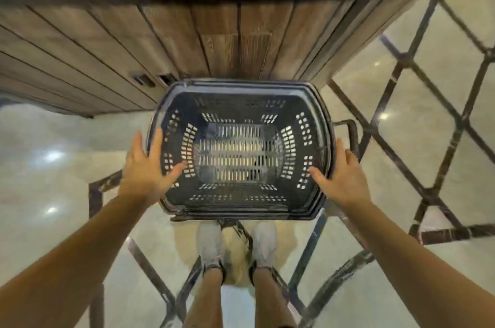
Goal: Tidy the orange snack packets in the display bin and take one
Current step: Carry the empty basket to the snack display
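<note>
— Black slotted plastic basket (235, 105), topmost of a nested stack: how does it lie for us?

— Mouth up, long axis running left to right, standing between the wooden panelling (227, 41) and our white shoes (210, 244). Our left hand (150, 164) and right hand (340, 169) flank its short ends, fingers straight and spread, holding nothing.

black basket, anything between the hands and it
Nothing visible. The left hand and right hand are open at either side of the black basket, with no object between them and its rim. The basket looks empty. No orange snack packets or display bin show in this view.
</note>
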